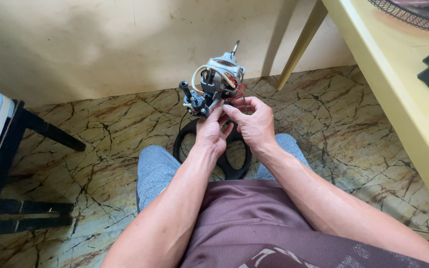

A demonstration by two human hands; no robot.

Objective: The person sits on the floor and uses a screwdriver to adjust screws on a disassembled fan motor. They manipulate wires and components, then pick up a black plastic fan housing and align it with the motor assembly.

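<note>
Head view: the person sits with knees apart over a marbled stone floor (100, 144) and holds a bare fan motor (217, 82) up in front of the body, above and beyond both hands. The motor's long axis runs along its shaft (235, 47), which points up and away, tilted slightly to the right; a black knobbed stem (185, 89) sticks out at the lower left. White, red and black wires (234, 87) loop around the housing.

The left hand (210, 133) is closed on the motor's lower end, thumb and fingertips pinching its underside. The right hand (255, 121) is just beside it, touching it, its fingers curled in at the motor's lower right where the red wires hang; whether it pinches a wire or the casing cannot be told. Both hands are about equally near.

Below the hands, between the knees, a black ring-shaped part (234, 159) lies on the floor. A yellow table (398, 84) stands to the right, a dark stool (21, 149) to the left.
</note>
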